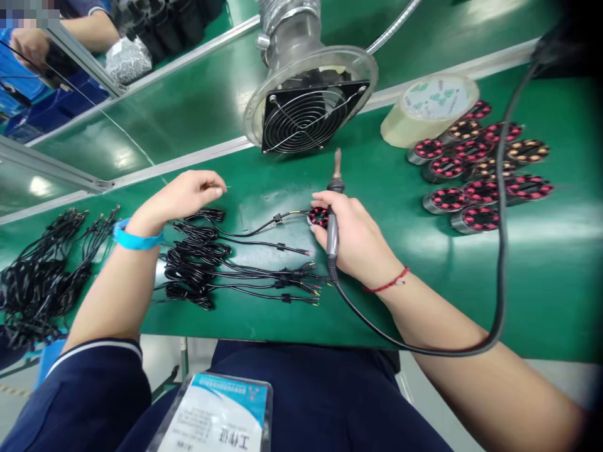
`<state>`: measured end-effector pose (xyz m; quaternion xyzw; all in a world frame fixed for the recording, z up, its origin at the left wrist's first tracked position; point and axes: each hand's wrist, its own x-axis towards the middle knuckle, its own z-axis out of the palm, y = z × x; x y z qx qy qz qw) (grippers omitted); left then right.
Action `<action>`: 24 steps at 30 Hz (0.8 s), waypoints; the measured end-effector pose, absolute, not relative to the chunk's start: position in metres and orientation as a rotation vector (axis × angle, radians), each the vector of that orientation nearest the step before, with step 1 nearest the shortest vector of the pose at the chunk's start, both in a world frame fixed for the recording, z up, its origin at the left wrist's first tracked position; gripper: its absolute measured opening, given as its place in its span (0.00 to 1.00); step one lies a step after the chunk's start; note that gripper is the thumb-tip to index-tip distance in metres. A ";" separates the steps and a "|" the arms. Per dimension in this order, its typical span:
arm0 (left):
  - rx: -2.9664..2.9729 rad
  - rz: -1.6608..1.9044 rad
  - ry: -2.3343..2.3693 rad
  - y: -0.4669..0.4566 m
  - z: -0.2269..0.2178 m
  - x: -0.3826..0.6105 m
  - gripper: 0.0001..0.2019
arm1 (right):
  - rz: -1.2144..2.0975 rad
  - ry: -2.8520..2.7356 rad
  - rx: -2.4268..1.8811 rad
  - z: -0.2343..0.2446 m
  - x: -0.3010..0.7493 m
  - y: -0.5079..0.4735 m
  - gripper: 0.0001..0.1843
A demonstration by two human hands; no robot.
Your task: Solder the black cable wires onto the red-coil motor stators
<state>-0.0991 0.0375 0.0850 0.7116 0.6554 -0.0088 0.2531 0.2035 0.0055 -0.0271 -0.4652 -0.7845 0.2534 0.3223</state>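
Observation:
My right hand (355, 235) is closed around a soldering iron (332, 235), its tip pointing away from me. The thumb and fingers of that hand also grip a small round motor stator (318, 217) with red windings. A black cable (249, 233) runs from the stator's left side to the coiled cables. My left hand (188, 191) is raised above the bench's left part, its fingers pinched on a thin piece of solder wire (228, 187). Below it lie several coiled black cables (193, 263), their stripped coloured ends toward the right.
A fume extractor with a black fan (306, 119) hangs over the back. At right stand a tape roll (428, 110) and several stators (480, 191). The iron's cord (502, 251) loops over my right forearm. More cables (42, 276) lie left. Another person's hand (31, 47) shows beyond the frame.

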 end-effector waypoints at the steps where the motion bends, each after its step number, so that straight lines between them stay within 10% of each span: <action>1: 1.940 -0.150 1.805 0.034 0.088 -0.113 0.16 | 0.629 -2.043 -1.237 -0.028 0.204 0.006 0.26; 15: 1.812 -0.178 2.455 -0.008 0.082 -0.169 0.22 | 0.732 -1.803 -1.233 -0.021 0.203 0.004 0.27; 24: 2.012 -0.103 1.309 0.000 0.100 -0.044 0.19 | 0.383 -2.199 -1.357 0.016 0.275 -0.010 0.25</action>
